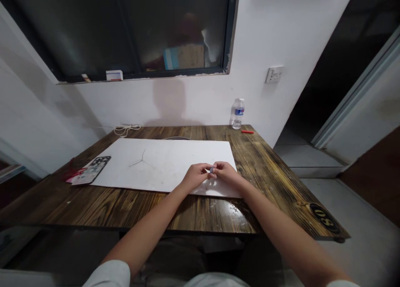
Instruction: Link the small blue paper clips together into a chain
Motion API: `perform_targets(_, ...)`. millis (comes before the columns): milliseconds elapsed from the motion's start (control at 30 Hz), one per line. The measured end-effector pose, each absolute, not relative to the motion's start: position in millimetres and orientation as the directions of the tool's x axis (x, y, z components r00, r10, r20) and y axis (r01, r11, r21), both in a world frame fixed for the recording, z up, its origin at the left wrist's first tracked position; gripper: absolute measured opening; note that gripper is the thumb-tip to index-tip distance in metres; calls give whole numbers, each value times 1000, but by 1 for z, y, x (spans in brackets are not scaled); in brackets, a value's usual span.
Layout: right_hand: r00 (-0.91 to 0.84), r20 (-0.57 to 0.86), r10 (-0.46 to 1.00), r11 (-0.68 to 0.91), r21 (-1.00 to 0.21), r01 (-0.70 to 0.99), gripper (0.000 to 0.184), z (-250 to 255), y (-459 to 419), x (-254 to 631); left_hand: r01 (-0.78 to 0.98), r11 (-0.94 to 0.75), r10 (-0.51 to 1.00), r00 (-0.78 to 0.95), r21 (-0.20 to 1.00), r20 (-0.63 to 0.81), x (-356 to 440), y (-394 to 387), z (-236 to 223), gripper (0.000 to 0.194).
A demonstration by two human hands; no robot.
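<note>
A small bluish-grey object [211,169] is pinched between the fingertips of both hands; its kind is too small to make out. My left hand [197,173] comes in from the left with thumb and forefinger closed at it. From the other side, my right hand [225,172] grips it with bent fingers. Both hands are over the right part of a white board [168,162] that lies on the wooden table. Thin dark lines forming a branching shape [141,159] show on the board's left half.
A dark patterned, phone-like flat item [98,168] overlaps the board's left end beside something pink-red [74,175]. At the back stand a water bottle [238,115] and a red stick-like item [247,132]. A white cable [126,129] lies back left. The wooden table [275,187] meets the wall.
</note>
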State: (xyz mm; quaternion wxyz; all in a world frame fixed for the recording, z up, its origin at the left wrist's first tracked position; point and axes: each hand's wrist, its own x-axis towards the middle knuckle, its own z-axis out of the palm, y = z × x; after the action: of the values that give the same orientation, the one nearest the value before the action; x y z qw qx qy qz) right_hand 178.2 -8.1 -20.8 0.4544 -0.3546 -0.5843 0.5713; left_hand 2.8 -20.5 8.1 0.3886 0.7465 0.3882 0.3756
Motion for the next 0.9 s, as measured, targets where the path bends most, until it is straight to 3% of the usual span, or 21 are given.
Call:
perform_targets(167,-274,130,953,143,-989,31,38,-26,-8,177,215,-294,884,431,931,180,0,-11,-9,27)
perform_targets(333,-217,148,965,154,-988,11,36,-25,-10,175,99,-211,879,454,973,144,-1,-10,-14,31)
perform_targets(533,-116,211,970,219,-974,57,33,-34,-7,169,0,-122,915,387,993,113,-1,-7,-12,45)
perform_targets(733,-73,273,959,281,-945,169,34,-30,-9,173,-54,-85,945,313,995,98,0,-5,-10,48)
perform_targets(833,-148,433,889,458,-847,270,50,-21,-14,177,-96,-59,954,289,994,84,-1,-4,-10,49)
perform_targets(900,-241,573,784,619,-683,388,63,-15,-19,177,-118,-37,950,303,992,72,-3,-3,-9,50)
